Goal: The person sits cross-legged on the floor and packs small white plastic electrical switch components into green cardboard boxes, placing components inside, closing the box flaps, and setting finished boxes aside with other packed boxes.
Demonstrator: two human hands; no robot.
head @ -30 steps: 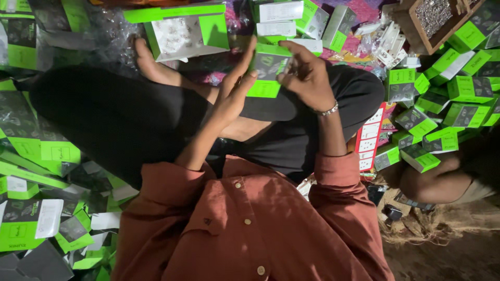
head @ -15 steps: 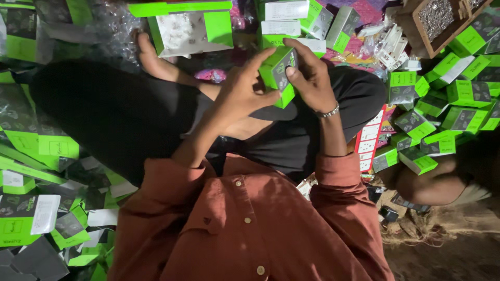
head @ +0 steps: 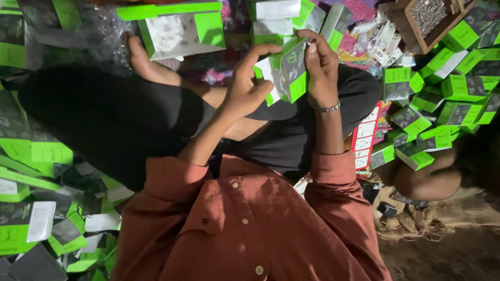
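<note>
While we look down over our rust-red shirt (head: 245, 229) and dark trousers (head: 104, 125), both our hands meet at a small green and grey box (head: 286, 70) held up above our lap. Our left hand (head: 247, 86) grips the box from its near side, thumb and curled fingers (head: 265, 49) pinching its white end flap. Our right hand (head: 320, 67), with a metal bracelet (head: 329, 108) at the wrist, closes on the box's far side, its fingers pressed together along the top edge. The box sits tilted between the two hands, touching both.

Around us lie many more green boxes (head: 437, 99) scattered on the floor to the right, and flat green cartons (head: 31, 156) piled to the left. A larger white and green box (head: 179, 31) rests just beyond our bare foot (head: 146, 65). A wooden tray (head: 427, 21) stands at the upper right, and another person's arm (head: 432, 179) reaches in low on the right.
</note>
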